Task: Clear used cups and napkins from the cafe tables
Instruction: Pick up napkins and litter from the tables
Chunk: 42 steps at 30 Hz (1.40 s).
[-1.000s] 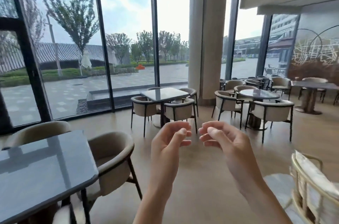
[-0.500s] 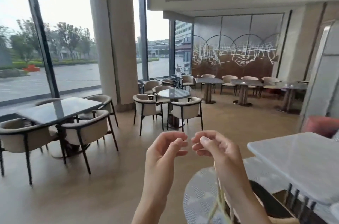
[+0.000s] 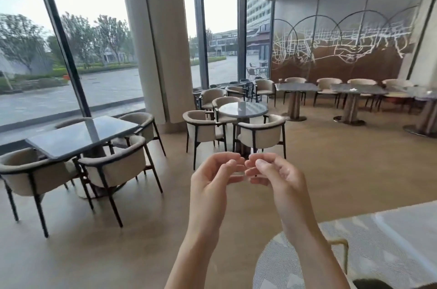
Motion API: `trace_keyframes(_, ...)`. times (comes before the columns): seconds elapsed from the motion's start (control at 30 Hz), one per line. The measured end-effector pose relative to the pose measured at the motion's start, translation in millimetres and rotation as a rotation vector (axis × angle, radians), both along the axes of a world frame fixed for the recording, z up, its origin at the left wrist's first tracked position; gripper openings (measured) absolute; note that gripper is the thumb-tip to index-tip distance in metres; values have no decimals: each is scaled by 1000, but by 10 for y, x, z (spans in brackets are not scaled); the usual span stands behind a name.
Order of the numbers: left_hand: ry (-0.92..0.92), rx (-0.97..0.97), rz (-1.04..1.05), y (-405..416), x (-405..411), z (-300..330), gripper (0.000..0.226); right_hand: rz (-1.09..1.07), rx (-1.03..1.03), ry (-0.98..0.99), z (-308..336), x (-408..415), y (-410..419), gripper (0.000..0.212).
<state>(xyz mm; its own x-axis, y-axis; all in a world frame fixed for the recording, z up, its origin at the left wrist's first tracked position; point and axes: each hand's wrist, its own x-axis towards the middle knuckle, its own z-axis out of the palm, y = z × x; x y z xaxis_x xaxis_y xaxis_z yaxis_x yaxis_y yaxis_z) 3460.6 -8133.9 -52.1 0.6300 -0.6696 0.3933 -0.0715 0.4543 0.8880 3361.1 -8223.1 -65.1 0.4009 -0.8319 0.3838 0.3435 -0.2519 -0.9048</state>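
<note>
My left hand (image 3: pixel 212 180) and my right hand (image 3: pixel 276 177) are raised side by side in front of me, over the wooden floor. Their fingers are loosely curled, the fingertips almost meet, and neither holds anything. No cup or napkin is near them. On the far row of tables by the patterned wall, a small brown cup-like thing (image 3: pixel 280 80) and a small white item (image 3: pixel 352 89) show, too distant to identify.
A dark square table (image 3: pixel 82 135) with beige chairs stands at the left by the windows. A round table (image 3: pixel 243 109) with chairs is straight ahead beside a wide column (image 3: pixel 163 40). A white table (image 3: pixel 402 229) and a patterned rug (image 3: pixel 283 265) are at the lower right.
The view has swung right, from the windows to the seating area and back wall. Both hands keep the same raised, curled pose, slightly closer together.
</note>
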Motion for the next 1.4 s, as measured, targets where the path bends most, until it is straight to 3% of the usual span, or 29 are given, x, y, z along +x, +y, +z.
trace_keyframes(0.13, 42, 20, 23, -702, 442, -187, 24, -21, 12, 20, -123, 306, -777, 19)
trace_keyframes(0.27, 117, 27, 32, -1388, 951, -508, 16, -67, 61, 55, -392, 695, -1568, 19)
trace_keyframes(0.5, 203, 45, -17, -2852, 2236, -793, 24, -141, 105, 92, -594, 1792, -3022, 19)
trace_keyframes(0.7, 184, 5, -63, -4032, 3244, -593, 23, -187, 93, 70, -461, 2693, -4119, 16)
trace_keyframes(1.17, 121, 144, 36, -6367, 5154, -1058, 20, -143, 181, 83, -1020, 4819, -6561, 16)
trace_keyframes(1.4, 74, 90, 79, -7809, 6321, -747, 24, -85, 187, 89, -849, 6023, -8061, 17)
